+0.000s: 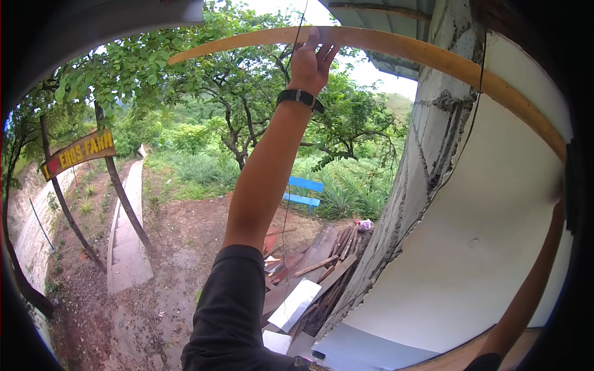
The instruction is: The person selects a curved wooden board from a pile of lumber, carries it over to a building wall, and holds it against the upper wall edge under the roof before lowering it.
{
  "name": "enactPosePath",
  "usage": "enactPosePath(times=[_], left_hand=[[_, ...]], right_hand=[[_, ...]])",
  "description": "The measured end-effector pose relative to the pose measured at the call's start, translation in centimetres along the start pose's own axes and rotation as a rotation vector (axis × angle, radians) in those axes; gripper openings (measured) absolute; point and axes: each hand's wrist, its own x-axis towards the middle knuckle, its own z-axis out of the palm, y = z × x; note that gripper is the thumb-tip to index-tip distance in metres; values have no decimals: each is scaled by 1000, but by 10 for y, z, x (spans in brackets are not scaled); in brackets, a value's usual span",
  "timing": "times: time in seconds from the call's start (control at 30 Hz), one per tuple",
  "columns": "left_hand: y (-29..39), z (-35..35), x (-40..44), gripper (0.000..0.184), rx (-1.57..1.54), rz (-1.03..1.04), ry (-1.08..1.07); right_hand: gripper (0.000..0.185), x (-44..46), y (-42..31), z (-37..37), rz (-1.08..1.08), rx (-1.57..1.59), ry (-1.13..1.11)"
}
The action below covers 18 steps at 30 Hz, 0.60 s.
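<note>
A long, light-brown wooden strip [396,44] spans the top of the view, looking bowed through the wide lens. My left hand [311,62], with a dark watch [300,97] on the wrist, is raised and grips the strip from below, its thumb against the wood. At the right edge, my right hand [559,188] is near the strip's lower end. It is dark and blurred, so its fingers cannot be made out. A thin dark cord [288,69] hangs beside my left hand, and another cord [477,102] crosses the strip further right.
A rough concrete post [405,185] stands beside a white wall panel [476,229]. Below lie stacked wood scraps [325,263] and a white sheet [295,304]. A blue bench [303,191], a painted sign [79,153] and a concrete path [127,229] are further out. Metal roofing [383,25] overhangs.
</note>
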Motion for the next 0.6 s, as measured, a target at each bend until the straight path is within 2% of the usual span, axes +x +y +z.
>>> enactPosePath(times=[0.1,0.3,0.4,0.5,0.53,0.6], left_hand=[[0,1,-1,29,-7,-4,7],[0,1,-2,27,-9,-7,17],[0,-2,0,26,-5,-11,4],[-1,-3,2,26,-37,-1,2],[0,-3,1,27,-20,-4,5],[1,-1,-1,24,4,-9,8]], right_hand=[[50,28,33,4,-65,85,-10],[50,13,12,1,-6,25,-2],[50,49,52,0,-36,127,-40],[46,24,22,1,34,23,5],[46,35,38,2,30,16,16],[39,78,100,2,-110,28,-77]])
